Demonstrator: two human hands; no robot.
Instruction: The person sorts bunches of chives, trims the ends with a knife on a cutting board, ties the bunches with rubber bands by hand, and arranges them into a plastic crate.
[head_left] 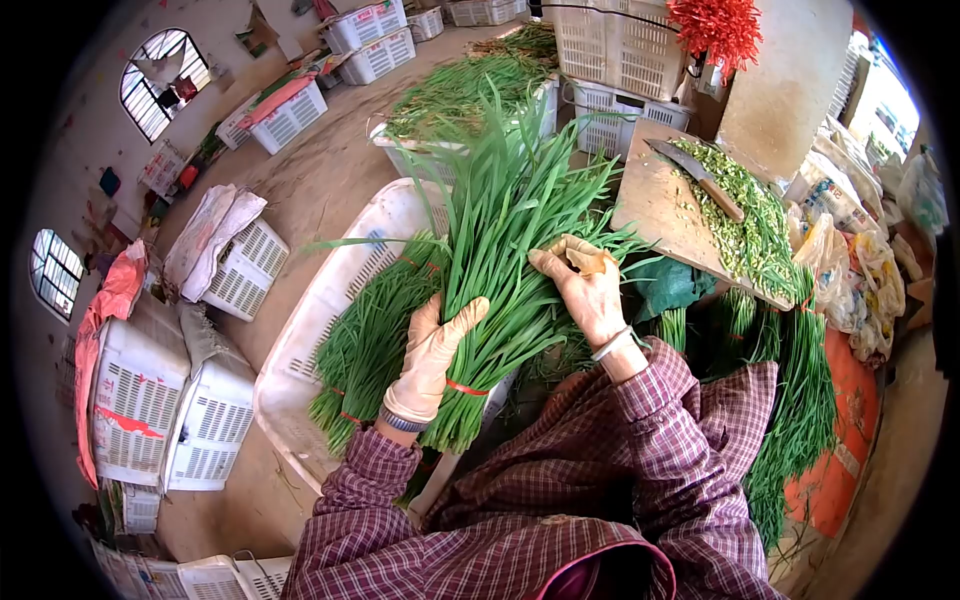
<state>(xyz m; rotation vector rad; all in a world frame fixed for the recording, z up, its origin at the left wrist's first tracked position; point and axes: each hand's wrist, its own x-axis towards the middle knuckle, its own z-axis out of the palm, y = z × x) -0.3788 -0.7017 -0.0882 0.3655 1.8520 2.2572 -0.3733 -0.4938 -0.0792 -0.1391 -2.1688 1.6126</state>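
Two hands work on one bunch of chives (500, 270). The left hand (432, 352), in a pale glove, is wrapped around the bunch just above its red band (466, 388), near the cut ends. The right hand (585, 285), also gloved, lies over the leaves higher up with fingers curled into them, a scrap of brownish material on its back. The bunch stands tilted over the right edge of a white crate (330, 300). In that crate lie more tied bunches (365, 345); at least two red ties show, though the exact count cannot be told. To the right, one cutting board (660, 205) carries one knife (697, 178) and a heap of trimmings (750, 225) along its right edge. More chives (800, 400) hang beside the person's right sleeve. On the floor at left sit about four upturned white crates (215, 420), and several more stand at the far edge.
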